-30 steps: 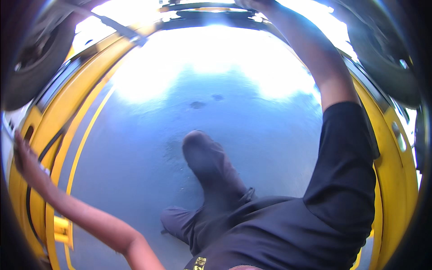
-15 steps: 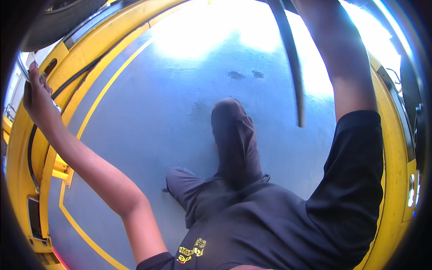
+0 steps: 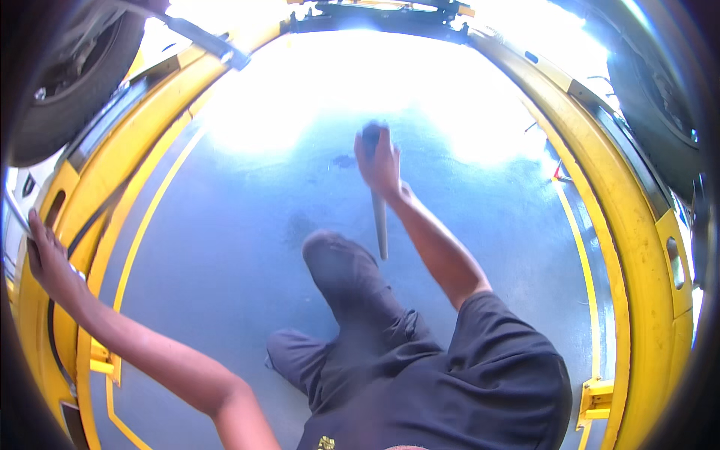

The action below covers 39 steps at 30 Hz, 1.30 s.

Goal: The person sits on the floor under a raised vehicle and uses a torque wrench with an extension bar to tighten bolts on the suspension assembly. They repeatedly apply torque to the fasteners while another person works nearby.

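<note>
At the far left, my left hand (image 3: pixel 54 262) is raised beside the yellow lift rail, its fingers closed round a thin silver rod (image 3: pixel 16 211). Part of that rod is lost at the dark rim. Out in front of me, near the middle, my right hand (image 3: pixel 379 161) is closed round a long grey bar (image 3: pixel 381 229). The bar's lower end points back toward my knee, and its dark top shows above the fist. Under the bar is the blue-grey floor, and nothing else touches it.
Yellow lift rails (image 3: pixel 592 165) run along both sides. Vehicle tyres (image 3: pixel 82 82) stand at upper left and another tyre (image 3: pixel 660 105) at upper right. A grey metal arm (image 3: pixel 202 39) juts in at upper left. A dark crossbeam (image 3: pixel 375 21) spans the far end.
My right hand has come down from the top right to the middle with the bar. My left hand stays at the left rail. More of both tyres now shows.
</note>
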Tool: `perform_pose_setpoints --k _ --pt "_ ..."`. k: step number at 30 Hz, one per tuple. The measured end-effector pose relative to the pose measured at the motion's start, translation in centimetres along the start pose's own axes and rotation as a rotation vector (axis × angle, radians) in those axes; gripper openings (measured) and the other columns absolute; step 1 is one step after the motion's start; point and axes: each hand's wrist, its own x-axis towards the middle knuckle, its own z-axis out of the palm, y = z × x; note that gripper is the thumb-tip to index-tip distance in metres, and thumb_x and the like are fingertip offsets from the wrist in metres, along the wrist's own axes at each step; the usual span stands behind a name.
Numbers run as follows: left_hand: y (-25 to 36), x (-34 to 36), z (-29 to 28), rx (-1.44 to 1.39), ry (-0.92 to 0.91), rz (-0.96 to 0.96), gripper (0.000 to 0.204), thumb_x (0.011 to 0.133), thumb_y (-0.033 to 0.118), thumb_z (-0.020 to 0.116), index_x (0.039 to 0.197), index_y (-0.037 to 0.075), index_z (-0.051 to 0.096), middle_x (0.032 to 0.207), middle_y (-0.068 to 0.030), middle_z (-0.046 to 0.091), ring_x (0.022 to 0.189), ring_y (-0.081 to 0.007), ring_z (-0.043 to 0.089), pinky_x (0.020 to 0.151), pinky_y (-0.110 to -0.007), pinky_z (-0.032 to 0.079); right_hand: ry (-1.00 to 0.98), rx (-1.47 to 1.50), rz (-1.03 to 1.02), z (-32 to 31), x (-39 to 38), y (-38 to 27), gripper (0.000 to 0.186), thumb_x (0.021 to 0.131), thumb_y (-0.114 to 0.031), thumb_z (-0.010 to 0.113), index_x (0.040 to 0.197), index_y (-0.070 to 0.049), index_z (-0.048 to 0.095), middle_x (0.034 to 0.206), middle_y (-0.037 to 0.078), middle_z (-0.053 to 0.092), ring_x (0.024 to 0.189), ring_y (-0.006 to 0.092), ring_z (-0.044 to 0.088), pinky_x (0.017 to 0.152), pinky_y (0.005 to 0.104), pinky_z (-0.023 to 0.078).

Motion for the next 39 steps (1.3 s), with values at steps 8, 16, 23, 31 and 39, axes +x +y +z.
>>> perform_pose_setpoints --k 8,16,23,31,39 --pt "2.0 -1.1 1.2 0.026 0.105 -0.084 0.051 0.103 0.047 0.068 0.129 0.004 0.075 0.089 0.0031 0.054 0.077 -0.0072 0.045 0.064 -0.026 0.035 -0.058 0.166 0.288 -1.1 -9.9 8.5 0.04 0.096 -0.022 0.077 0.13 -0.01 0.06 0.08 0.012 0.072 0.065 0.0287 0.071 0.064 0.0425 0.056" --pt "7.7 -4.3 1.8 -0.014 0.036 -0.144 0.043 0.099 0.046 0.075 0.076 0.017 0.052 0.066 0.0078 0.031 0.057 -0.0028 0.024 0.052 -0.025 0.018 -0.746 -0.036 0.622 -4.3 -26.7 18.1 0.036 0.093 -0.035 0.075 0.111 -0.005 0.066 0.089 0.022 0.072 0.088 0.0481 0.07 0.078 0.0541 0.054" --pt "7.6 -4.5 3.1 -0.051 0.093 -0.199 0.039 0.098 0.04 0.078 0.076 0.017 0.055 0.062 0.0071 0.038 0.052 -0.0033 0.03 0.049 -0.023 0.026 -0.7 0.25 0.435 -12.5 -15.7 11.6 0.041 0.099 -0.038 0.072 0.109 0.0 0.059 0.072 0.015 0.065 0.064 0.0285 0.067 0.061 0.042 0.051" --pt "7.7 -4.9 4.7 -0.106 0.174 -0.184 0.031 0.1 0.032 0.076 0.081 0.015 0.058 0.062 0.006 0.04 0.051 -0.004 0.033 0.049 -0.023 0.029 -0.903 0.403 0.283 -23.5 -10.0 5.2 0.056 0.099 -0.044 0.075 0.126 0.003 0.059 0.073 0.01 0.067 0.062 0.0192 0.068 0.06 0.0341 0.053" --pt "7.6 -4.7 4.9 -0.088 0.195 -0.202 0.033 0.099 0.028 0.076 0.079 0.015 0.053 0.062 0.005 0.04 0.051 -0.0059 0.032 0.05 -0.025 0.03 -1.032 0.317 0.28 -27.3 -11.9 3.6 0.062 0.085 -0.031 0.088 0.133 0.0 0.062 0.085 0.015 0.075 0.076 0.0316 0.077 0.071 0.039 0.06"
